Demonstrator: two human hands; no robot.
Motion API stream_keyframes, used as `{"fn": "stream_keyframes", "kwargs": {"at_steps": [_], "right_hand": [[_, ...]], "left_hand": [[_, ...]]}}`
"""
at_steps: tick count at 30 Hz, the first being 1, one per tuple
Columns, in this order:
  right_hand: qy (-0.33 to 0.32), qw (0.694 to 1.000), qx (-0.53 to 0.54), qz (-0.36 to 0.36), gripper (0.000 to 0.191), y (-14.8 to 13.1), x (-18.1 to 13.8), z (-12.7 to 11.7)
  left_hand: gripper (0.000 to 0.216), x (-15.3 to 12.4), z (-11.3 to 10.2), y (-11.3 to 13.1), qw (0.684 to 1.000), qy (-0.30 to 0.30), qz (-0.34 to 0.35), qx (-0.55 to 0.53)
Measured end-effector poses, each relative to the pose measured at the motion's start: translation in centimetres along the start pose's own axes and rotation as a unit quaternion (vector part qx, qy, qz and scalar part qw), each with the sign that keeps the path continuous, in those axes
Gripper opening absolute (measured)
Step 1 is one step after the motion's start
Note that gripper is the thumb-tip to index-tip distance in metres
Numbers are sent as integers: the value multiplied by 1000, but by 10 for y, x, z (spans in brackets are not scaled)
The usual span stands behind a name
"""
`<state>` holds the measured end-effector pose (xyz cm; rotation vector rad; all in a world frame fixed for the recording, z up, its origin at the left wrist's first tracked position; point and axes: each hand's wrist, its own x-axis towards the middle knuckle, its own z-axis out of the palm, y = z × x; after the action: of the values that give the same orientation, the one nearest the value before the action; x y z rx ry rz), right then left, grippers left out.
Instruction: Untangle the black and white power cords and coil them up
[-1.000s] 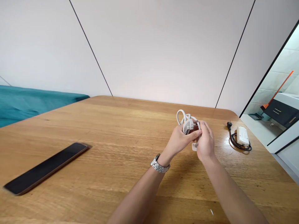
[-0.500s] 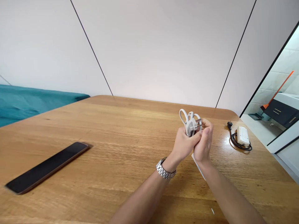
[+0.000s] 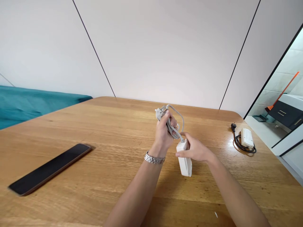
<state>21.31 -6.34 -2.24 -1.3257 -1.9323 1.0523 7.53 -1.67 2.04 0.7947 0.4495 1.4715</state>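
Observation:
My left hand [image 3: 163, 131], with a metal watch [image 3: 154, 158] on its wrist, is closed around a bundled white cable and plug [image 3: 168, 121], held above the wooden table [image 3: 94, 176]. The cable runs down into a white power strip [image 3: 184, 158]. My right hand [image 3: 194, 149] grips the upper end of that strip, fingers wrapped over it. The strip hangs slanted just above the table, between my two forearms.
A dark phone [image 3: 49, 169] lies flat at the left of the table. A second white power strip with a coiled black cord [image 3: 245, 141] rests near the table's right edge. A teal sofa [image 3: 28, 102] stands behind at left, a white wall beyond.
My hands have parted and shifted left. The left hand carried the cable bundle up and left, and the power strip, hidden before, now hangs in my right hand.

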Motion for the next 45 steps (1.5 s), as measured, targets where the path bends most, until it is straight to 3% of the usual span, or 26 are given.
{"fn": "stream_keyframes", "kwargs": {"at_steps": [4, 8, 14, 20, 24, 31, 35, 38, 45], "right_hand": [[93, 994, -42, 30, 72, 0, -3, -9], [180, 973, -145, 25, 48, -9, -10, -22], [128, 944, -302, -33, 38, -6, -15, -37], [57, 925, -375, 4, 35, 12, -10, -37], [31, 918, -396, -2, 41, 25, -3, -33], [6, 933, -357, 49, 52, 37, 1, -32], [-13, 936, -339, 95, 40, 37, -1, -38], [-33, 942, -319, 99, 35, 39, -1, -44], [-29, 944, -302, 126, 50, 41, -6, -53]], "left_hand": [[49, 6, -7, 4, 1000, 22, -11, 20], [46, 10, -10, 3, 997, 19, -68, -14], [44, 19, -23, -26, 957, 4, -248, -150], [41, 28, -49, -64, 930, 40, -359, -66], [33, 33, -63, -77, 939, 85, -334, -2], [23, 41, -81, -97, 969, 182, -143, 84], [21, 43, -86, -106, 973, 195, -78, 94], [21, 44, -87, -109, 974, 194, -76, 88], [21, 44, -89, -101, 970, 190, -141, 54]]}}
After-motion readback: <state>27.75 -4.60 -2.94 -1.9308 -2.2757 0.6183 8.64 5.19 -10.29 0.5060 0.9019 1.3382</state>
